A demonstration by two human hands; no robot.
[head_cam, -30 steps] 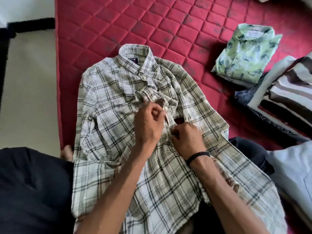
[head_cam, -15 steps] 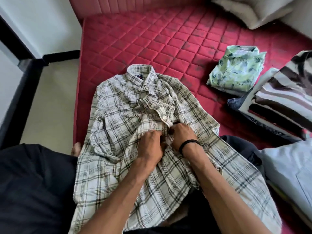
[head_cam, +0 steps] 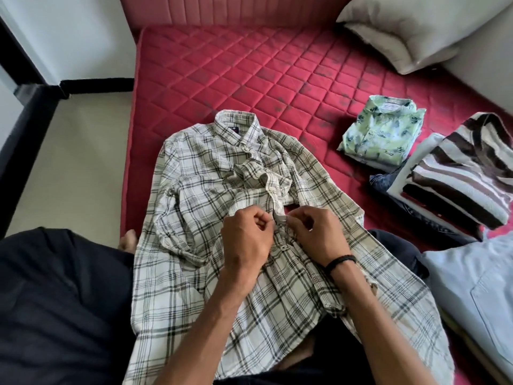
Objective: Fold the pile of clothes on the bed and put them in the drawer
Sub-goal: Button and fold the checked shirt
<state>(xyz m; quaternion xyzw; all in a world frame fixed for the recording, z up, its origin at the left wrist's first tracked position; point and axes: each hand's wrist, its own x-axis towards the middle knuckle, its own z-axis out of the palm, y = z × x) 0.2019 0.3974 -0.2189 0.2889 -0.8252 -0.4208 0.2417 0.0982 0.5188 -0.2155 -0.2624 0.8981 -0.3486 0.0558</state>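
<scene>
A white and dark plaid shirt [head_cam: 200, 190] lies face up on the red quilted mattress [head_cam: 249, 68], collar away from me, its hem over my lap. My left hand [head_cam: 247, 240] and my right hand [head_cam: 313, 232] meet at the shirt's front placket, mid chest. Each pinches an edge of the placket between thumb and fingers. A sleeve is bunched across the chest just above my hands. My right wrist wears a black band.
To the right lie a folded green leaf-print shirt [head_cam: 383, 134], a brown-and-white striped garment [head_cam: 460, 173] on a stack, and a pale blue garment [head_cam: 472, 284]. A pillow [head_cam: 410, 31] sits at the back right. The floor [head_cam: 72, 168] lies left of the mattress edge.
Both hands have moved down the placket toward me. The view has tilted up, showing more of the mattress and the pillow.
</scene>
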